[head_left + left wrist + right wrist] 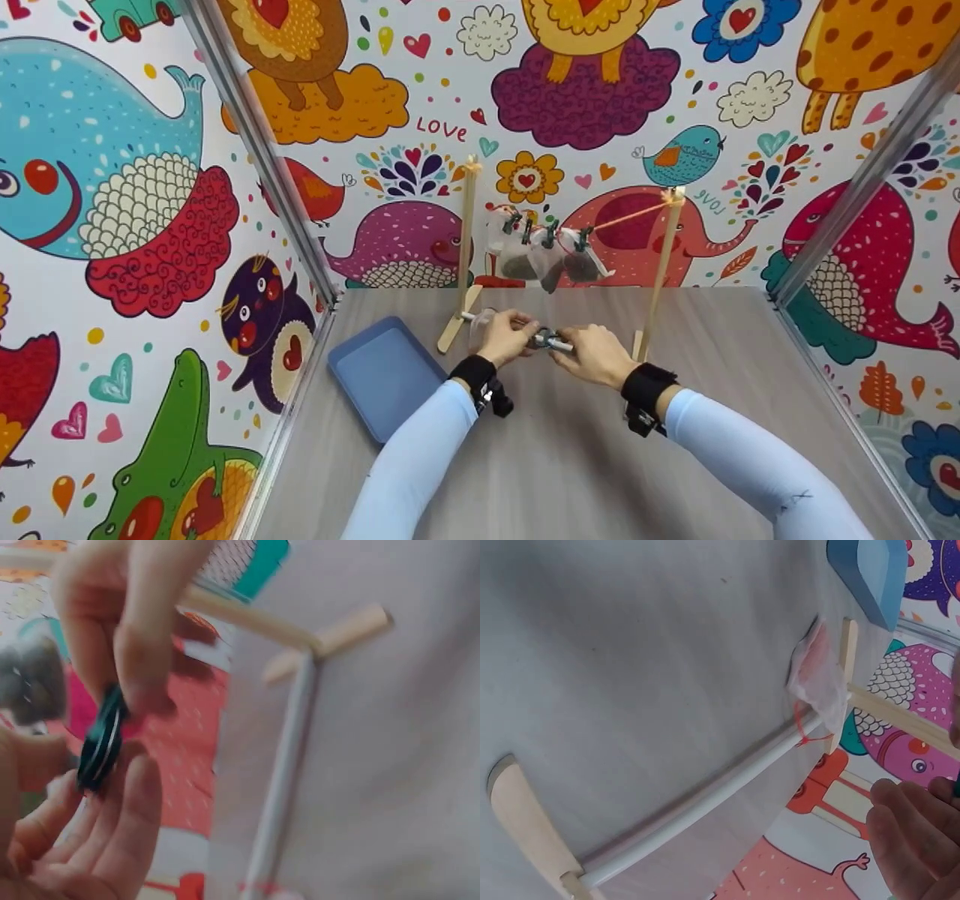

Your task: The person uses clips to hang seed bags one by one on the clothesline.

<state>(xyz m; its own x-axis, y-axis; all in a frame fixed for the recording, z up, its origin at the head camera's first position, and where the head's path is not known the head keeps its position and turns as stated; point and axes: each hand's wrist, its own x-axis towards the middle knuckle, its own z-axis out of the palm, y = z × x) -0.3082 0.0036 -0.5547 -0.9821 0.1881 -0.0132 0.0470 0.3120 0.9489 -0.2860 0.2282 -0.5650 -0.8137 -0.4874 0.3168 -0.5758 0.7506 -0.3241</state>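
Note:
Between the two hands is a small dark green clothespin (101, 739), held over the lower bar of a wooden drying rack. My left hand (510, 337) pinches its lower end in the left wrist view, thumb against fingers. From the other side, the fingertips of my right hand (596, 352) pinch the upper end. Only an edge of the clothespin shows in the right wrist view, beside the right fingers (911, 832). A whitish see-through pouch (817, 675) with a red drawstring lies near the rack's left foot, partly behind my left hand in the head view.
Several pouches (551, 259) hang by dark clips from an orange cord between the left post (466, 232) and right post (664, 270). A white bar (705, 814) joins the wooden feet. A blue tray (390, 375) lies left on the table. Patterned walls stand around.

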